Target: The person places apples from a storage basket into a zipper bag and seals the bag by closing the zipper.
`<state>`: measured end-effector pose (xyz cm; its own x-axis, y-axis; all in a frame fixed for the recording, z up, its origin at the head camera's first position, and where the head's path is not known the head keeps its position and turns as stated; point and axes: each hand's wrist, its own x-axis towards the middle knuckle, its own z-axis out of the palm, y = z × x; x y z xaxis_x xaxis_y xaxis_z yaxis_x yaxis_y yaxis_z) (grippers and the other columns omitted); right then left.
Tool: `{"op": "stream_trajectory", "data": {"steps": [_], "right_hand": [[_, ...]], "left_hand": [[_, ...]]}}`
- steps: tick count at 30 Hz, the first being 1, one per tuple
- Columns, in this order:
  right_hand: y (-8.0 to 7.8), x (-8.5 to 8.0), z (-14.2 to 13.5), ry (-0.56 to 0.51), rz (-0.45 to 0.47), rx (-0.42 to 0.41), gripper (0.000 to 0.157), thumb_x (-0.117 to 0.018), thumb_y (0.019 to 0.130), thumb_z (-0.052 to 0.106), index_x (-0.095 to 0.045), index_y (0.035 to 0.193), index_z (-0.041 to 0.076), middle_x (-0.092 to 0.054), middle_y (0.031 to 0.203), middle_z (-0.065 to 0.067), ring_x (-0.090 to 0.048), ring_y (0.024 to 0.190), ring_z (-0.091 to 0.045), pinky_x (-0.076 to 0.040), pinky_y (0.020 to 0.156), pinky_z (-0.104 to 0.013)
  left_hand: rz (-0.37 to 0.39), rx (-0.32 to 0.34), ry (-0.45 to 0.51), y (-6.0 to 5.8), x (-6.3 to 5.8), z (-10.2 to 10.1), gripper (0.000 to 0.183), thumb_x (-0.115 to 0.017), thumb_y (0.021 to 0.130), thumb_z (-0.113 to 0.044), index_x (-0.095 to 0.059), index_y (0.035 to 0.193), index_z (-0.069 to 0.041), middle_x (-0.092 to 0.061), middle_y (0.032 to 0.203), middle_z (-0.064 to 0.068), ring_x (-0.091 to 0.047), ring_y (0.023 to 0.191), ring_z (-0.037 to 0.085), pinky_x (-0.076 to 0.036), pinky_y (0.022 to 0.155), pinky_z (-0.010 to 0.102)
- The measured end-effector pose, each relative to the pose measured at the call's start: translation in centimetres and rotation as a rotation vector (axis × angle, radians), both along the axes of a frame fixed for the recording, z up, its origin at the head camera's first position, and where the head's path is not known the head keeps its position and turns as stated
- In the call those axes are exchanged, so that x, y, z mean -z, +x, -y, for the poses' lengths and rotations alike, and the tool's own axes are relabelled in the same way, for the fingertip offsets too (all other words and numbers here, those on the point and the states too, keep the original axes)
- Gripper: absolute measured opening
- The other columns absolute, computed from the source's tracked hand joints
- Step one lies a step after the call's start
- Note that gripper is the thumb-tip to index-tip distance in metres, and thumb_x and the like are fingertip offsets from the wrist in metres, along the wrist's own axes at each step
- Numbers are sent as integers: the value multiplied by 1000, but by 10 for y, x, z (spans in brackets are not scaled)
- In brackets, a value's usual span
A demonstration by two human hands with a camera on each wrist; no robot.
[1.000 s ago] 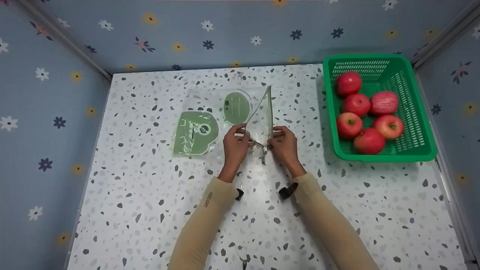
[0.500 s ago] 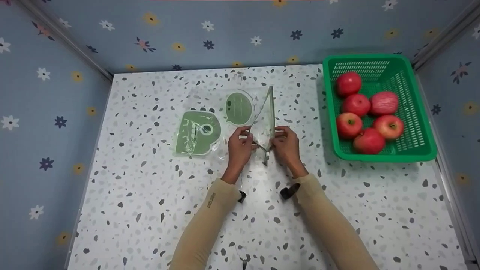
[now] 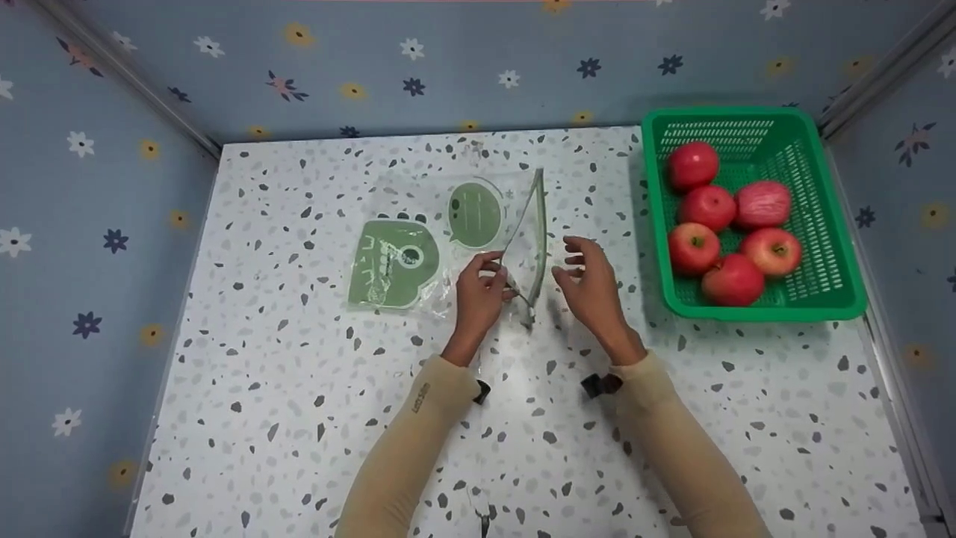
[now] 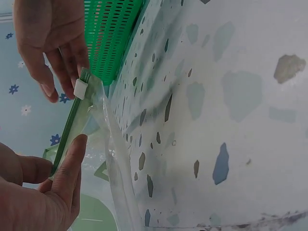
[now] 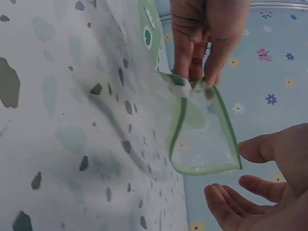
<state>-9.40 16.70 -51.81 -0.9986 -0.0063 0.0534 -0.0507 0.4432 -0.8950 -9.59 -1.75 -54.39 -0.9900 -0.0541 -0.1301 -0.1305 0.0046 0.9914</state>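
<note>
A clear slider zip bag with green printed shapes lies on the table, its mouth facing right and spread apart. My left hand pinches one edge of that mouth between thumb and fingers. The right hand is just right of the bag, fingers loosely bent and holding nothing. In the right wrist view the green-edged mouth gapes into a wide loop, and the right hand is beside it; touching cannot be told there. A white slider sits at one end of the green zip strip in the left wrist view.
A green plastic basket with several red apples stands at the table's right rear. Blue flowered panels border the speckled table at the back and both sides.
My right hand has let go of the bag's right edge and moved a little to the right. The left hand keeps its pinch, shifted slightly right since the first frame.
</note>
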Motion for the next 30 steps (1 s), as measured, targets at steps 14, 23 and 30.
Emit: {"op": "stream_trajectory", "data": {"steps": [14,23,30], "right_hand": [[8,-48,-57,69,-125,32,43,-70,95,-7,-59,137,-8,-60,132,-28,-65,117,-42,-58,101,-60],[13,-64,-102,144,-136,90,42,-68,96,-7,-61,138,-8,-60,132,-26,-62,120,-38,-56,98,-27],[16,-62,-131,203,-118,128,38,-68,98,-6,-61,136,-8,-58,131,-26,-61,119,-38,-49,88,-10]], "left_hand": [[19,6,16,-3,1,-1,29,-55,106,3,-60,134,10,-60,106,16,-66,76,17,-67,70,32],[22,27,17,0,0,0,30,-54,107,3,-59,135,10,-59,108,16,-66,76,16,-67,73,32],[40,5,18,1,-1,1,29,-56,106,3,-60,134,9,-59,107,15,-65,76,16,-67,72,33]]}}
